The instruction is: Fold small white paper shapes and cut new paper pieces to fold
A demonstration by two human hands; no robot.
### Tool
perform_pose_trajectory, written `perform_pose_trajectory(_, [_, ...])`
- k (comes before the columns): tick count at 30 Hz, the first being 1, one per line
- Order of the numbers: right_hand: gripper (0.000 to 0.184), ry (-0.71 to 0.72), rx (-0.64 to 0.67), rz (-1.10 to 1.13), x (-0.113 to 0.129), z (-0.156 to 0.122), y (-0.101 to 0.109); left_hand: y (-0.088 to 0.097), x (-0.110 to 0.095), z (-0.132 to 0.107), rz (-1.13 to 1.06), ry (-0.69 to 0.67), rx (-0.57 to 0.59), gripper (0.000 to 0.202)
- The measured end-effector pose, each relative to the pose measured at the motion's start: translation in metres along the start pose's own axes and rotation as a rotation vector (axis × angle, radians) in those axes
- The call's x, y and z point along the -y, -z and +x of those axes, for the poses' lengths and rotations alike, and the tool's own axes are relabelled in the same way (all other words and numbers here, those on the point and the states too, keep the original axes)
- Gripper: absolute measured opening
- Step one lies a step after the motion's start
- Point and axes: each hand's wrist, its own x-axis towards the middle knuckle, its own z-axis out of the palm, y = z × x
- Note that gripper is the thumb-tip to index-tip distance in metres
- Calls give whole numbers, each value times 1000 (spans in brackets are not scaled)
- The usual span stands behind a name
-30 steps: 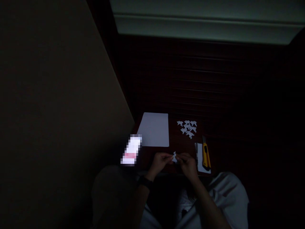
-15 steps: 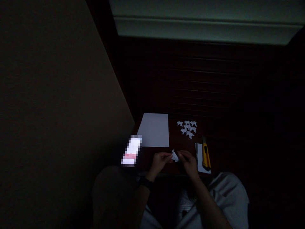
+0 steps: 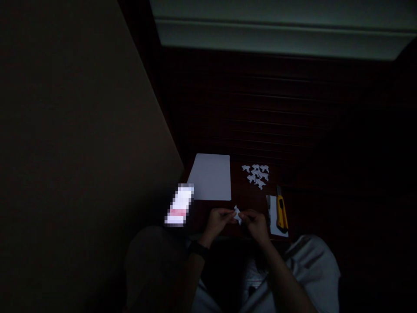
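Between my two hands is a small folded piece of white paper (image 3: 238, 215), held just above the near part of the dark table. My left hand (image 3: 219, 221) pinches its left side between thumb and fingers. From the right, my right hand (image 3: 256, 224) grips it too, thumb and fingertips closed on the paper. Beyond my right hand lies a cluster of several small folded white paper figures (image 3: 257, 175). The fine folds of the piece I hold are too small and dim to make out.
White sheets of paper (image 3: 211, 176) lie at the table's back left. A lit phone (image 3: 180, 205), its screen blurred, overlaps their lower corner. On the right, a yellow utility knife (image 3: 282, 213) rests on smaller white paper (image 3: 273, 215). A wall (image 3: 97, 130) stands close at left.
My right hand has moved slightly left, its fingertips now further over the folded paper. The paper has turned a little. My left hand has barely moved.
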Motion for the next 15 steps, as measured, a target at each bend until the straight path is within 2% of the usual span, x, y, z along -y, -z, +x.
perform_pose_trajectory(4, [18,20,-68,-94,2,-2,-5,1,2,1,25,6,-8,34])
perform_pose_trajectory(9, [20,3,-57,-70,2,-3,-4,0,2,2,-13,8,-17,35])
perform_pose_trajectory(13, [35,-54,-71,17,4,-4,0,-2,1,3,-96,14,-68,34])
perform_pose_trajectory(15, [44,-31,-95,20,6,-5,1,-3,-1,3,-135,11,-111,36])
